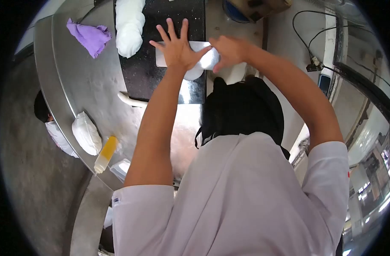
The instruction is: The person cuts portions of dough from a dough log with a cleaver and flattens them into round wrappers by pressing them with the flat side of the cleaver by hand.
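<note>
My left hand [177, 52] lies with fingers spread over a flat, shiny metal blade [160, 57] on the black board [137, 79]. At the board's right edge, my right hand [230, 50] is closed around the blade's right end, where a glossy pale part shows; whether that is a handle I cannot tell. From under the blade pokes a rounded white piece of dough [194, 74]. A thick white roll of dough [130, 27] rests along the board's left side. One thin dough strip [131, 101] crosses the board's lower left edge.
On the steel table [82, 81] are a purple cloth [89, 36], a white bag [86, 133], a squeeze bottle of yellow liquid [106, 154] and a clear container [121, 169]. Another person [58, 134] is beyond the table's left edge. Black cables [308, 46] hang at right.
</note>
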`<action>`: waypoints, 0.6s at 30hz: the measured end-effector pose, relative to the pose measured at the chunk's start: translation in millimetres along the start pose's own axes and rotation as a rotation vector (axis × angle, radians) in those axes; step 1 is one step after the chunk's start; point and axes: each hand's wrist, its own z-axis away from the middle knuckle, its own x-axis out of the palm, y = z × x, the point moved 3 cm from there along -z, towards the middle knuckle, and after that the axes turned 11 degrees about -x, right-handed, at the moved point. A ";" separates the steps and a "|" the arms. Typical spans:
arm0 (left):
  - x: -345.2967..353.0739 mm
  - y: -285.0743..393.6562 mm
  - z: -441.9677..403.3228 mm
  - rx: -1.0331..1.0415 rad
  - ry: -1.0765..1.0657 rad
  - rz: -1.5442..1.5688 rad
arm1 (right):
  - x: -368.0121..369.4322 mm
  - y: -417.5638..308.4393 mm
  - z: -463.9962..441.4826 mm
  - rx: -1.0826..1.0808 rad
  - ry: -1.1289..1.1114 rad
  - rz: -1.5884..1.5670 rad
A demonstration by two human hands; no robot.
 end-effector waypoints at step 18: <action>10.1 12.1 8.2 -0.043 -0.027 -0.038 | 15.8 25.0 5.6 -0.070 0.072 0.070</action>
